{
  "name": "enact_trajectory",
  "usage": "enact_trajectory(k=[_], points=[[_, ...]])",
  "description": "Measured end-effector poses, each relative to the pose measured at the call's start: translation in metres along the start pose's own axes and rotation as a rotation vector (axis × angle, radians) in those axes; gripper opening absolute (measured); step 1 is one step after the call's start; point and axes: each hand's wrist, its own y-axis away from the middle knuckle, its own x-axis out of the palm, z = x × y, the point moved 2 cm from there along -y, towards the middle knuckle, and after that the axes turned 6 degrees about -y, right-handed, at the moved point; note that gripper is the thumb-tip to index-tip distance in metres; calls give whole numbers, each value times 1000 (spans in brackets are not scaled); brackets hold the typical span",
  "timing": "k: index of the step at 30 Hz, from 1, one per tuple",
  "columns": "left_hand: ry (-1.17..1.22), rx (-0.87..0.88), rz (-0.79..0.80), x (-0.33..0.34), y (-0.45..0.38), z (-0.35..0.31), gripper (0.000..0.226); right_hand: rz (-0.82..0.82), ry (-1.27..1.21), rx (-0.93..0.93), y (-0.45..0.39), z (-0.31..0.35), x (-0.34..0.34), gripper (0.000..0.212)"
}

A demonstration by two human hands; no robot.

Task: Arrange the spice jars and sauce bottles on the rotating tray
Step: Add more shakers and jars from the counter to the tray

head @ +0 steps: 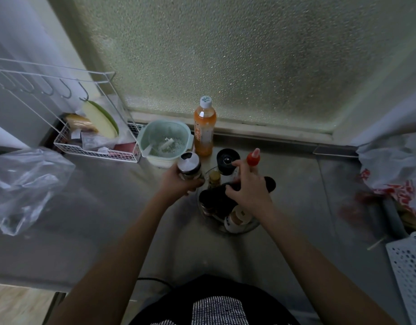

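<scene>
A clear round rotating tray [245,228] stands on the steel counter, crowded with jars and bottles. My left hand [179,184] grips a glass spice jar with a silver lid [189,165] at the tray's left rim. My right hand [248,186] rests over the tray, fingers curled on a dark-lidded jar [214,195]. Around it stand a small yellow-capped bottle [214,178], a black-lidded jar [227,160], a red-capped sauce bottle [253,157] and a white-labelled jar [236,218]. What lies under my right palm is hidden.
A tall orange drink bottle [204,127] and a pale green colander bowl [164,141] stand behind the tray. A white wire rack [94,146] is at back left, a clear plastic bag [22,184] at left, a red-printed bag [397,174] and a white perforated basket [411,273] at right.
</scene>
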Motion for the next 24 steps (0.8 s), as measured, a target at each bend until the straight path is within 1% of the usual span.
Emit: enact_trajectory(k=[2, 4, 6, 7, 8, 10, 11, 12, 14, 16, 18, 19, 21, 22, 24], points=[[5, -1, -8, -2, -1, 0, 45, -1, 17, -59, 2, 0, 1, 56], [-4, 2, -3, -2, -1, -1, 46, 62, 62, -44, 3, 0, 3, 52], [-20, 5, 6, -2, -1, -2, 46, 76, 21, -15, 4, -2, 3, 45], [-20, 7, 8, -2, 0, -3, 46, 33, -60, -11, 6, -5, 0, 39], [-16, 12, 10, -2, 1, -3, 46, -48, -146, -10, 8, -8, -5, 32], [-4, 21, 13, -2, 2, -3, 45, -287, -221, 24, 14, -20, -23, 22], [3, 23, 15, -2, 2, -2, 44, -386, -231, 75, 17, -29, -32, 20], [9, 25, 19, -2, 3, -2, 43, -444, -241, 138, 20, -39, -41, 19], [18, 28, 24, -2, 2, -1, 42, -452, -249, 198, 29, -49, -52, 16], [15, 21, 22, -1, 0, 1, 44, -399, -168, 100, 41, -42, -51, 16], [17, 25, 19, 2, 0, 3, 47, -276, -78, -113, 55, -18, -35, 12], [17, 33, 18, 4, -1, 3, 47, -191, -23, -236, 61, -5, -23, 11], [12, 51, 27, 7, 0, 3, 41, 3, 144, -441, 68, 20, 4, 22], [14, 62, 37, 8, 1, 2, 38, 129, 234, -496, 70, 27, 18, 30], [21, 80, 50, 9, 4, 1, 39, 389, 416, -515, 71, 32, 42, 41]])
